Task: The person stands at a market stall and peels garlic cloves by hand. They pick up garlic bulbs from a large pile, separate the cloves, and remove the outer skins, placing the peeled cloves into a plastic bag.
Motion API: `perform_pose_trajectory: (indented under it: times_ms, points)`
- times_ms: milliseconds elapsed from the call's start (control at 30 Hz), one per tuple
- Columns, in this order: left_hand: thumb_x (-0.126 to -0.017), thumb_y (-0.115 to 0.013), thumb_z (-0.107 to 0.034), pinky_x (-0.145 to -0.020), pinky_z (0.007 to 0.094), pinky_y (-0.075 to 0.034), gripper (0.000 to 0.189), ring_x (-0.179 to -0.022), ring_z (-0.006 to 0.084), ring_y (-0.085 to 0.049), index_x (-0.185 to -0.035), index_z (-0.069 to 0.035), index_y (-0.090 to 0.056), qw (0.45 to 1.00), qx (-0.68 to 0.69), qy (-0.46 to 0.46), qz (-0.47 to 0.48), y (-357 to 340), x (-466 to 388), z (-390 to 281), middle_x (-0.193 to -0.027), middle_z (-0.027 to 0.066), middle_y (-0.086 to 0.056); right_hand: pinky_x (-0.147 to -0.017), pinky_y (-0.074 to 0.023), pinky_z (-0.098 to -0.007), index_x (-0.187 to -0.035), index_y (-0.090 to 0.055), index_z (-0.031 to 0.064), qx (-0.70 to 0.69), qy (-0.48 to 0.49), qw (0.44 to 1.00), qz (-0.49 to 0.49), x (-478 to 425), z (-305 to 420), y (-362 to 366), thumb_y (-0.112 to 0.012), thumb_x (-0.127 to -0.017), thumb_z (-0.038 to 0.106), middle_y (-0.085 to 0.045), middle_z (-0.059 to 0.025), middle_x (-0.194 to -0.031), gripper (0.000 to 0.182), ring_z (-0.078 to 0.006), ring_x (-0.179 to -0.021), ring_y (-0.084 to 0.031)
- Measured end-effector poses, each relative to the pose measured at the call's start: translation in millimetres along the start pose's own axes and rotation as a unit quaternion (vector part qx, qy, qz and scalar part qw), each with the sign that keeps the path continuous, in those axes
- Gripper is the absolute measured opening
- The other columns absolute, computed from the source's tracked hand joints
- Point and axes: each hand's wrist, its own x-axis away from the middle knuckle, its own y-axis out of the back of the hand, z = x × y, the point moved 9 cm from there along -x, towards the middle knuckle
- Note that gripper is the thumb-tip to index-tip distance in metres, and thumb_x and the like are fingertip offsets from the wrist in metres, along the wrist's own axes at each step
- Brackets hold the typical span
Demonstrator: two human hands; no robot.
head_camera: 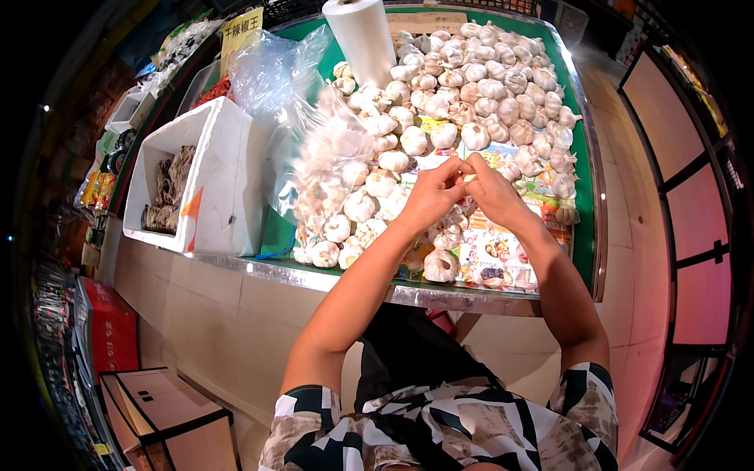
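My left hand (435,191) and my right hand (493,193) meet over the front part of a market stall table. Between their fingertips they pinch a small pale piece (469,178), mostly hidden, perhaps garlic. Many whole garlic bulbs (492,88) are heaped behind and to the left of the hands. Below my wrists, a garlic bulb with a hole in its top (441,266) sits near the front edge. Printed paper sheets (498,259) bearing pictures and writing lie under the bulbs, with loose bits of skin on them.
A clear plastic bag (330,156) with garlic skins lies left of the bulbs. Behind it stands a roll of plastic bags (360,44). At the left, a white foam box (230,182) on its side holds dark dried goods (171,188). A metal rim (459,298) edges the table.
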Motion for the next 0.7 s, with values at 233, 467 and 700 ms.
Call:
perform_pose_trajectory:
  times_ms: [233, 467, 700]
  points:
    - [-0.09, -0.06, -0.004, -0.062, 0.022, -0.044, 0.012, -0.068, 0.0038, -0.052, -0.102, -0.004, -0.06, 1.0, -0.024, -0.009, -0.011, 2.2, 0.1, 1.6, -0.076, -0.0024, -0.06, -0.069, -0.0386, -0.0549, -0.097, -0.038, 0.0003, 0.014, 0.012, 0.999, -0.028, 1.8, 9.2, 4.1, -0.044, -0.085, 0.013, -0.056, -0.0297, -0.08, 0.019, -0.0494, -0.081, -0.054]
    - [-0.089, -0.062, -0.005, -0.062, 0.0223, -0.044, 0.011, -0.068, 0.004, -0.051, -0.1, -0.004, -0.06, 1.0, -0.01, -0.012, -0.011, -0.9, 0.2, -4.4, -0.075, -0.0018, -0.058, -0.068, -0.0396, -0.0538, -0.096, -0.039, 0.0011, -0.002, 0.012, 0.999, -0.052, 2.1, 10.8, 7.2, -0.044, -0.084, 0.012, -0.057, -0.0285, -0.081, 0.017, -0.0485, -0.08, -0.055]
    - [-0.091, -0.063, -0.008, -0.062, 0.023, -0.046, 0.014, -0.068, 0.0052, -0.055, -0.103, -0.003, -0.06, 1.0, -0.009, -0.019, -0.002, -2.6, -1.4, -0.7, -0.075, -0.0004, -0.059, -0.065, -0.0439, -0.0433, -0.094, -0.041, 0.0012, -0.036, 0.028, 0.996, -0.075, -1.2, -0.2, 6.3, -0.041, -0.085, 0.007, -0.056, -0.0169, -0.076, 0.011, -0.0325, -0.073, -0.057]
